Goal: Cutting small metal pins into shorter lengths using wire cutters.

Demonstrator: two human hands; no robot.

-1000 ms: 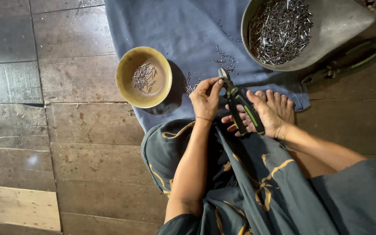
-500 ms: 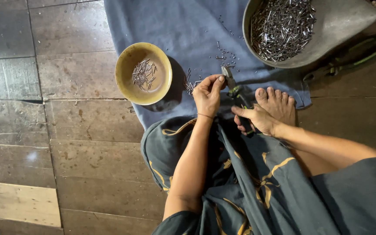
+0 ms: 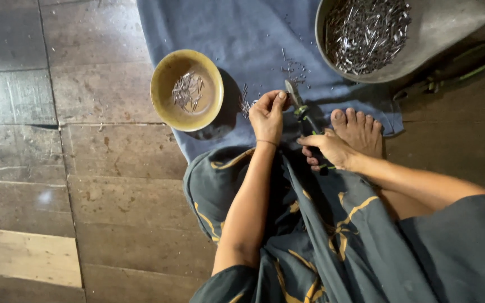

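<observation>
I sit on the wooden floor (image 3: 57, 168) with my dark patterned skirt (image 3: 321, 235) over my knees. My right hand (image 3: 332, 150) is closed around the handles of the pliers (image 3: 304, 115), the fingers pressed together on the grips, and the tool points away from me toward the blue cloth (image 3: 237, 39). My bare foot (image 3: 360, 130) rests just beside this hand, touching the edge of the cloth.

My left hand (image 3: 268, 115) is a little forward and to the left of the pliers. Its thumb and first fingers are pinched together at the tip of the tool. What they pinch is too small to see clearly; I think it is one short metal piece.

To do this well, I judge that the left fingers must hold the piece steady right at the tip, and the right hand must squeeze evenly, without twisting.

Just beside the left hand, a few loose metal bits (image 3: 245, 104) lie on the cloth. Farther left stands the yellow bowl (image 3: 166, 106) with a small heap of pieces inside. Far to the right, the grey metal pan (image 3: 444, 33) holds a big pile, and a second green-handled tool (image 3: 450, 76) lies next to it.
</observation>
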